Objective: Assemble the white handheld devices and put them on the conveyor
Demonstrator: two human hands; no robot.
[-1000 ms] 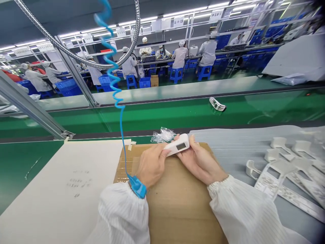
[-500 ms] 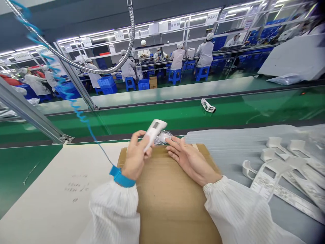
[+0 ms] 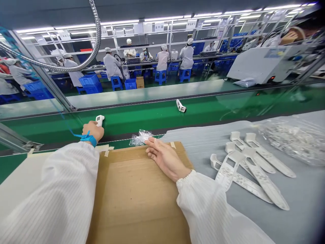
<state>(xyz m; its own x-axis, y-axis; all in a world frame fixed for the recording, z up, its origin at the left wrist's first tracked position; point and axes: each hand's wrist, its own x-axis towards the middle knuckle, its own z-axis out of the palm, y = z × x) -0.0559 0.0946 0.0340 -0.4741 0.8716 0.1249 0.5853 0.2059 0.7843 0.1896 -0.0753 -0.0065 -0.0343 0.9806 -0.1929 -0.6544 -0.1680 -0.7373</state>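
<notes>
Out over the green conveyor belt (image 3: 142, 117) at the left, my left hand (image 3: 92, 131) is closed around a white handheld device (image 3: 100, 120) with a small dark screen. A blue strap circles that wrist. My right hand (image 3: 165, 157) hovers above the far part of a cardboard sheet (image 3: 134, 193), palm turned inward and fingers slightly apart. Its fingertips are beside a crumpled clear plastic bag (image 3: 139, 138); whether they touch it I cannot tell. Another white and black device part (image 3: 180, 106) lies on the belt, ahead of the right hand.
Several white plastic housings (image 3: 254, 162) rest on a grey foam mat (image 3: 198, 156) at the right, beside a clear bag of small white parts (image 3: 291, 139). A metal post (image 3: 54, 81) and a flexible metal hose (image 3: 98, 34) stand at the left. Several people work beyond.
My left hand has carried the white device away from the cardboard, left and forward over the belt. The right hand stays by the plastic bag. The view has turned somewhat to the right.
</notes>
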